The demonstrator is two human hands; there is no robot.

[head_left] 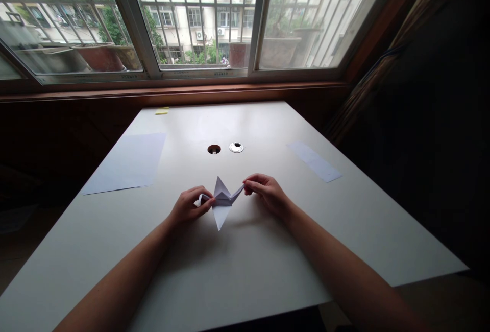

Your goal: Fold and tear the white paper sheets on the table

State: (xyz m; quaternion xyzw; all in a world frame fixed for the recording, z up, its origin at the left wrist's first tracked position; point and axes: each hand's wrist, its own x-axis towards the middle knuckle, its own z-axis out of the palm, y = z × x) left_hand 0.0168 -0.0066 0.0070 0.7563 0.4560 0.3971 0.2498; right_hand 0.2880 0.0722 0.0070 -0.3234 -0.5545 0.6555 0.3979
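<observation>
A folded white paper crane (222, 208) is held between my two hands over the middle of the table. Its wings spread away from me and toward me. My left hand (192, 203) pinches it by the left end, near the body, and a bent point of paper shows by the fingers. With thumb and fingertips, my right hand (264, 189) grips the thin point that slants up on the right. Both hands are closed on the paper; the parts under the fingertips are hidden.
Paper sheets (128, 163) lie on the white table (245, 281) at left, a paper strip (314, 161) at right. Beyond the crane are a round cable hole (214, 149) and its metal cover (236, 147). A yellow slip (162, 111) lies near the barred window (199, 20).
</observation>
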